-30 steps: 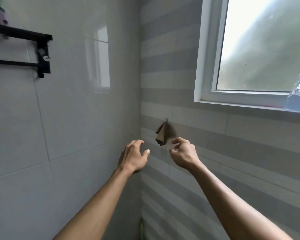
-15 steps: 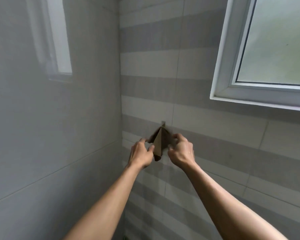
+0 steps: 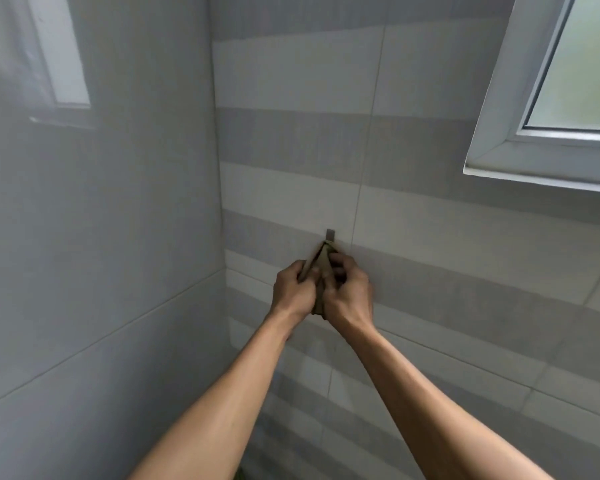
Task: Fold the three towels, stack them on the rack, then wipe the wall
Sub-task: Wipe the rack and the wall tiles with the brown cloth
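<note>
A: Tiled walls meet in a corner left of centre, the striped wall (image 3: 430, 237) on the right banded pale and darker grey. What is nearest the camera?

B: Two bare forearms rise from the bottom edge toward the middle of the frame. The left hand (image 3: 291, 294) is curled closed on the left edge of a small brown cloth (image 3: 321, 263); the right hand (image 3: 349, 294) is closed around its right side, the two hands touching.

A: And where does the cloth sit?

B: Just above the hands, its peak hanging from a small metal hook (image 3: 330, 234) on the striped wall. Farther off, a white-framed window (image 3: 499, 133) fills the upper right, and the glossy wall (image 3: 101, 237) on the left reflects it at upper left.
</note>
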{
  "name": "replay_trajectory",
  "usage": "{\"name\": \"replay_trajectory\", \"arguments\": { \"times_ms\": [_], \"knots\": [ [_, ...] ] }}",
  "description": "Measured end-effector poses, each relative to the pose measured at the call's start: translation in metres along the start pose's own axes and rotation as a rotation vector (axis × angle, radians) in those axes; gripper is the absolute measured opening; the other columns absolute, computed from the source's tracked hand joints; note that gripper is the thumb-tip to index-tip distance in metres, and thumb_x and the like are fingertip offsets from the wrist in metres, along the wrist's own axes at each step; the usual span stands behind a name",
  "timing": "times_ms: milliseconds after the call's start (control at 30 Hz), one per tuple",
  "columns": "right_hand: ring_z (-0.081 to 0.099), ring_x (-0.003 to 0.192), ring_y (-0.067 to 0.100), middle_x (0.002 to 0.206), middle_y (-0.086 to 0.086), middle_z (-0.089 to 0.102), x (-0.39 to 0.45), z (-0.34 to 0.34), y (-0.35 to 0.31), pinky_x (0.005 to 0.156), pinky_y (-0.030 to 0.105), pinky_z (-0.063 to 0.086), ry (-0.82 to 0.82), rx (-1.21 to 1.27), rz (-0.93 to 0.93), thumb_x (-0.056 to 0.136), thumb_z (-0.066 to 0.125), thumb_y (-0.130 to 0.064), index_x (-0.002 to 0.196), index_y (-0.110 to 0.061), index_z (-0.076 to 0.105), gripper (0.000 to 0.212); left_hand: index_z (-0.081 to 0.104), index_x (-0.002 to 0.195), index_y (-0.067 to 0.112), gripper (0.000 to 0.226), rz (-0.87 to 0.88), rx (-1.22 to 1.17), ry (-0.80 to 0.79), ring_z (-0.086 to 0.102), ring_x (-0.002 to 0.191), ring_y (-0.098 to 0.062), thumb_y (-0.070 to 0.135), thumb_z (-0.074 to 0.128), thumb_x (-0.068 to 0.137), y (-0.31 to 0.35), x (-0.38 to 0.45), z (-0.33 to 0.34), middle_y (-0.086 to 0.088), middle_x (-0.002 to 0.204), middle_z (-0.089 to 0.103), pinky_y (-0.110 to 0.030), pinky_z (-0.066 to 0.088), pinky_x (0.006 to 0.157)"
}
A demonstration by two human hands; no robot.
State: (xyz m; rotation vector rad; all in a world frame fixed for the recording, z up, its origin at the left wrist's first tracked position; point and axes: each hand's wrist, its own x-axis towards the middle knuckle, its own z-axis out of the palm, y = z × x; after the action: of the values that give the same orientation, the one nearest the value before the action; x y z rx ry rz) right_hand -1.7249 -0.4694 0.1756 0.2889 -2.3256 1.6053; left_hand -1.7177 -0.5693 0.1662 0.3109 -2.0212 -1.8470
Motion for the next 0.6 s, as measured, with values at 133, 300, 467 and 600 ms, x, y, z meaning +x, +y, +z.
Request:
{"name": "replay_trajectory", "arguments": {
  "times_ms": [133,300,467,600],
  "knots": [
    [0.069,0.103,0.021,0.115,0.004,0.074,-0.004,-0.003,-0.008,0.090,0.032,0.056,0.012,0.035,-0.066,0.096,0.063,-0.018,0.127,-0.017,0.068,0.031,0.071,0.092,0.012,0.015,0.007,-0.123,-0.016,0.071,0.087,-0.029,0.020,0.059,0.097,0.009,-0.008,-0.004,-0.016,0.093,0.074,-0.057,0.057,0.081],
    [0.060,0.114,0.023,0.127,0.004,0.060,-0.021,-0.016,-0.025,0.098,0.039,0.050,0.007,0.011,-0.286,0.092,0.061,-0.032,0.130,-0.022,0.065,0.040,0.072,0.099,0.018,0.018,-0.019,-0.307,-0.044,0.068,0.076,-0.014,0.020,0.054,0.102,0.042,-0.040,-0.017,-0.003,0.087,0.074,-0.036,0.058,0.059],
    [0.044,0.137,0.012,0.153,-0.004,0.046,-0.059,-0.032,-0.061,0.112,0.032,0.038,-0.163,0.138,-0.378,0.102,0.052,-0.044,0.151,-0.035,0.044,0.050,0.072,0.110,0.021,0.026,-0.001,-0.307,-0.023,0.072,0.076,-0.007,0.027,0.048,0.104,0.091,-0.100,-0.042,0.003,0.091,0.077,-0.026,0.054,0.054],
    [0.041,0.140,-0.003,0.155,-0.019,0.044,-0.102,-0.044,-0.090,0.115,0.024,0.035,-0.267,0.334,-0.457,0.104,0.049,-0.038,0.153,-0.039,0.040,0.049,0.071,0.113,0.019,0.028,0.033,-0.242,0.071,0.070,0.076,-0.008,0.027,0.046,0.105,0.118,-0.162,-0.062,0.003,0.090,0.075,-0.028,0.055,0.060]
  ]
}}
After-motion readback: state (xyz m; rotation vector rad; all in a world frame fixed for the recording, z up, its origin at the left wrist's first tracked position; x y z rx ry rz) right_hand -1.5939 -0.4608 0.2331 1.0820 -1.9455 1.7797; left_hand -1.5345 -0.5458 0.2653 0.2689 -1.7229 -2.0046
